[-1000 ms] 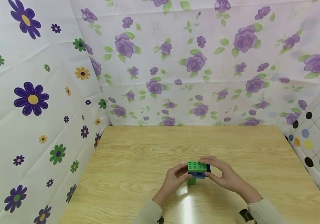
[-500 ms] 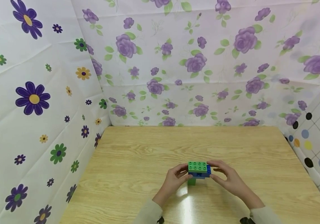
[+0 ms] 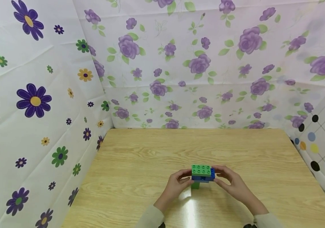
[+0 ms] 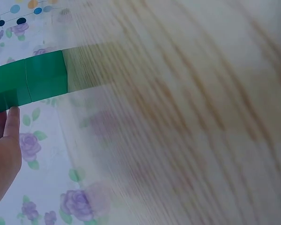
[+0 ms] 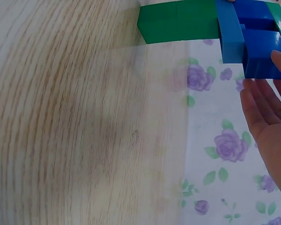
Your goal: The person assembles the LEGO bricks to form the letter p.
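Observation:
A stack of toy building bricks stands upright on the wooden table. Its top is a light green studded brick (image 3: 201, 170), with blue bricks (image 5: 262, 51) below it and a narrow column of green bricks (image 4: 28, 79) at the bottom. At the stack's left end, my left hand (image 3: 176, 186) holds it between thumb and fingers; one fingertip shows against the green column in the left wrist view. My right hand (image 3: 234, 184) pinches the blue brick jutting out at the right end, thumb in front and fingers behind. The fingers partly hide both ends.
The wooden table (image 3: 139, 152) spreads around the stack. Flower-patterned sheets (image 3: 179, 63) hang behind it and on the left, and a dotted sheet (image 3: 324, 136) hangs on the right. Light glares off the table in front of the stack.
My right hand has slid right, its fingers leaving the light green brick's top for the blue brick's end, so that brick's studs now show. My left hand and the stack have hardly moved.

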A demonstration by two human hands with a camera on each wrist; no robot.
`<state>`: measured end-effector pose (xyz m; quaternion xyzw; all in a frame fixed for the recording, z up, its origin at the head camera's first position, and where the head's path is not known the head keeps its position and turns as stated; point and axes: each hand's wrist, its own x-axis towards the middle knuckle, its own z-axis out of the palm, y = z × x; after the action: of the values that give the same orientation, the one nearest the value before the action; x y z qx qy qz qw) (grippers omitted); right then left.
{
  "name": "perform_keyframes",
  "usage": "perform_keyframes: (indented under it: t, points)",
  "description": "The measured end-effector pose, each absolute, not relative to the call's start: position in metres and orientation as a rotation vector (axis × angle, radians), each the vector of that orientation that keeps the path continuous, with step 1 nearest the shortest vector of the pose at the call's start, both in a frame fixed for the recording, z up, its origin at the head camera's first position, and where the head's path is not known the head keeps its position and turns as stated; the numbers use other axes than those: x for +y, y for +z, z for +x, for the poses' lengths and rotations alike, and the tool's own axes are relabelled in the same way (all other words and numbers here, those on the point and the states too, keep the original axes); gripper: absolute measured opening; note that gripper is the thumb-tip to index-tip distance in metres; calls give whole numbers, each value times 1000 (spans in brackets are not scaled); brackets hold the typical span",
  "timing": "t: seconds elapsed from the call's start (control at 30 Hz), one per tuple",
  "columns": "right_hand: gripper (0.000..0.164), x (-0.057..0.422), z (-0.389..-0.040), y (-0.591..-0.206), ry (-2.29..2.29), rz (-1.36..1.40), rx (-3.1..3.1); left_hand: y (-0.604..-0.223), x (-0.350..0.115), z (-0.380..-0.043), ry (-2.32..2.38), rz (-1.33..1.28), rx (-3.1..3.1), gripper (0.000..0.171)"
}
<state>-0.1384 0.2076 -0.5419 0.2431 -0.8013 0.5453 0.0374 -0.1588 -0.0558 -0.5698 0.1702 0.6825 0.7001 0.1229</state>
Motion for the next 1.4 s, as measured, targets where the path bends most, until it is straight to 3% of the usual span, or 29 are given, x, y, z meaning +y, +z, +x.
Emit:
perform_keyframes:
  t: [0.7, 1.4]
  points:
    - [44, 205, -145, -541, 1748, 716, -2411, -568, -57, -163, 2052, 540, 2027, 42]
    - [39, 195, -167, -542, 1795, 501, -2437, -564, -52, -173, 2065, 333, 2125, 37]
